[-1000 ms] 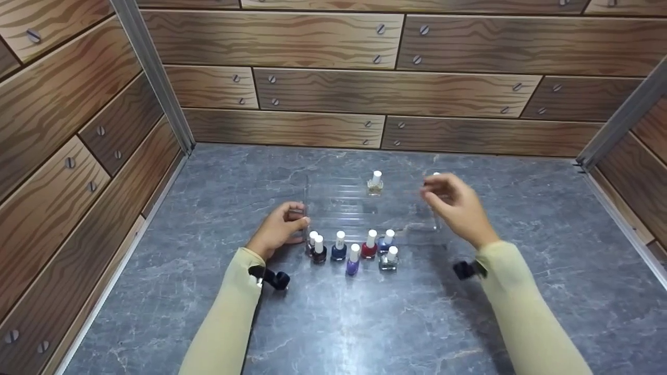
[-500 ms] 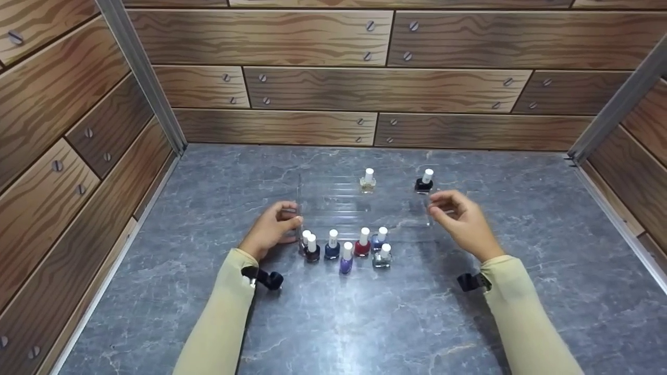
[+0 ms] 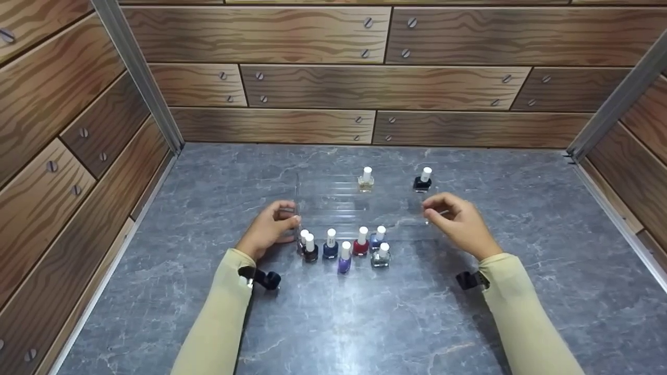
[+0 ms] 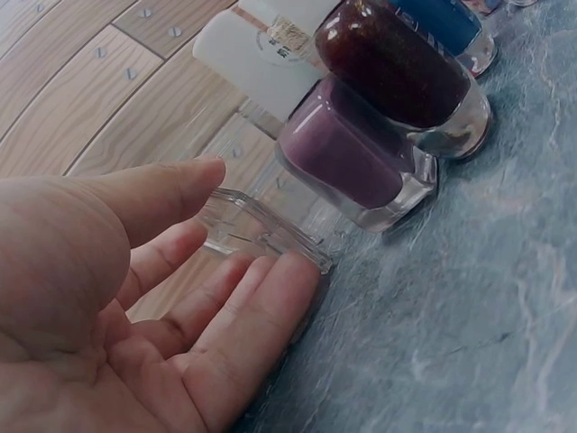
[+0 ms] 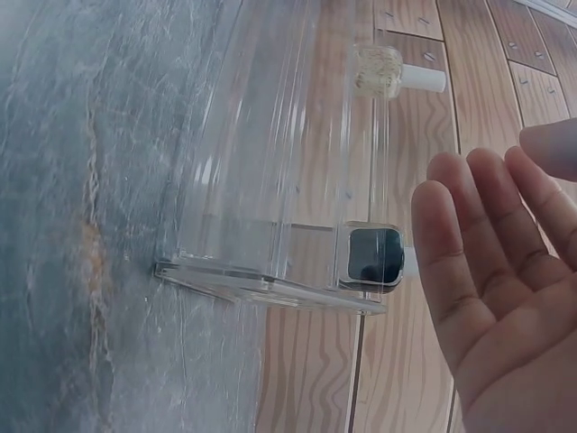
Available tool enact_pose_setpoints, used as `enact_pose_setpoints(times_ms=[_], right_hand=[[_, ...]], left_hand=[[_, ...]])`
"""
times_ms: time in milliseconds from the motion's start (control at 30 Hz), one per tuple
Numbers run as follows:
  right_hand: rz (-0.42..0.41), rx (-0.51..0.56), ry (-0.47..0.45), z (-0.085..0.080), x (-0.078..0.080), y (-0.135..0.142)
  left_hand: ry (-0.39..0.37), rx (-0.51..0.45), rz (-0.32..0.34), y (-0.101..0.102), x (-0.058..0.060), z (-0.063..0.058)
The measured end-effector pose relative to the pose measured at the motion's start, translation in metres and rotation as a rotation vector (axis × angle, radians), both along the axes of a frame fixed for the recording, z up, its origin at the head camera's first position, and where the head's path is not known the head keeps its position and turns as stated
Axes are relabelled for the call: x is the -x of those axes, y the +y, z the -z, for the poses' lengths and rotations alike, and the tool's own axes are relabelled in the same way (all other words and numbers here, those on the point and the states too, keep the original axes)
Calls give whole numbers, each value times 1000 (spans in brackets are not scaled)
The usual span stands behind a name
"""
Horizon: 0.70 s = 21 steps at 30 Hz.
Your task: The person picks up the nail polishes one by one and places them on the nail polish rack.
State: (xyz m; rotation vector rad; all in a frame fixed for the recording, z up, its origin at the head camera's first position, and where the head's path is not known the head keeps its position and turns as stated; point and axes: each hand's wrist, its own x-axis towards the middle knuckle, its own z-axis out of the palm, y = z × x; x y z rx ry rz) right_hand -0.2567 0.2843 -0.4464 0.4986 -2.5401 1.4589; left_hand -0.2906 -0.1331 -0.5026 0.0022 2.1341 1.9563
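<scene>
A clear plastic tiered rack (image 3: 333, 208) stands mid-table, its stepped shelves hard to see against the grey surface. On its top step are a nail polish bottle with pale glittery contents (image 3: 366, 183) and a black nail polish bottle (image 3: 422, 183). My left hand (image 3: 270, 226) is at the rack's left side panel (image 4: 270, 225), thumb and fingertips right at its edge, fingers loosely extended. Beside it stand a mauve nail polish bottle (image 4: 347, 149) and a dark brown one (image 4: 397, 63). My right hand (image 3: 454, 221) hovers by the right side panel (image 5: 270, 289), fingers relaxed, holding nothing.
Before the rack stand more white-capped bottles: dark blue (image 3: 331, 249), purple (image 3: 344, 263), red (image 3: 361, 246), light blue (image 3: 378, 239) and a greyish clear one (image 3: 381, 258). Wood-patterned walls (image 3: 302, 86) close off the back and sides of the table.
My right hand has drawn back toward me from the black nail polish bottle, which now shows on the top step. My left hand stays at the left panel; the head view shifted slightly.
</scene>
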Motion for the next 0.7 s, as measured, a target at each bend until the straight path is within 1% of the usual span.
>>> enact_pose_setpoints(times_ms=[200,367,700], right_hand=[[-12,-43,-16,4,-2,1],[-30,-40,-33,5,-2,1],[-18,-30,20,3,0,-1]], left_hand=[[-10,-19,-6,1,-1,3],[-5,-12,1,1,-1,5],[-2,-23,-5,0,1,3]])
